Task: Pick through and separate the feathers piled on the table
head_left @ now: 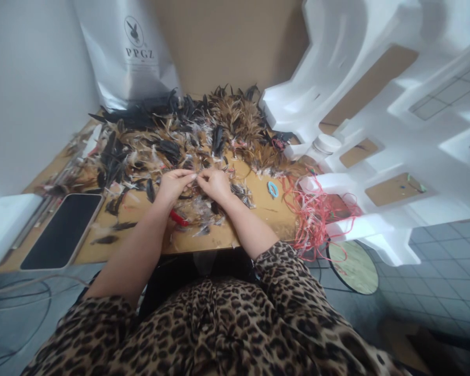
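My left hand [175, 184] and my right hand [214, 184] meet fingertip to fingertip over the table, each closed in a pinch. Whatever lies between the fingertips is too small to make out. Behind and around them spreads a heap of brown and black feathers [168, 151]. Under my wrists lies a pile of small greyish feathers and fluff [199, 209]. A red object [179, 218] rests close to my left wrist. To the right of my right hand is a light blue ring [273, 189].
A black-screened phone [62, 230] and a white box [8, 224] lie at the left. Pink-red string [313, 219] tangles at the table's right edge, near a white-lidded jar [325, 146] and large white foam packing [376, 172]. A silver bag [129, 68] stands behind; a round stool [352, 266] sits below.
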Action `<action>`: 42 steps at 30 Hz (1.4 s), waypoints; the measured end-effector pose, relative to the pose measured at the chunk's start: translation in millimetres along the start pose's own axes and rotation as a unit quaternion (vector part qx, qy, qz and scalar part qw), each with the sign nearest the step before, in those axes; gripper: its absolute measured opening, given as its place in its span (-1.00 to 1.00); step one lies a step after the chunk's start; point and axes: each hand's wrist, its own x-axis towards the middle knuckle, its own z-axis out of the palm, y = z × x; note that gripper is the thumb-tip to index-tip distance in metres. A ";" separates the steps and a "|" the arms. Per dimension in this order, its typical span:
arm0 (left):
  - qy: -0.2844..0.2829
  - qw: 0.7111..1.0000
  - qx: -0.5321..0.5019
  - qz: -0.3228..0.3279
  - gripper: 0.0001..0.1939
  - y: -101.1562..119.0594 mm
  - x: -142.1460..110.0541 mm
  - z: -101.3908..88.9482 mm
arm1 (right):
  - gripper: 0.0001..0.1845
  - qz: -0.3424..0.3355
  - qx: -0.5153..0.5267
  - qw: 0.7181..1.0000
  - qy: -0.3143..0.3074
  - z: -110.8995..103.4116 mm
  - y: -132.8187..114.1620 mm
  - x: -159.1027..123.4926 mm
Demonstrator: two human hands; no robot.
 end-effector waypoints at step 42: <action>-0.134 0.990 0.005 -0.041 -0.70 7.9 -6.7 -2.2 | -0.64 0.178 0.539 0.822 -0.040 7.3 7.9 11.0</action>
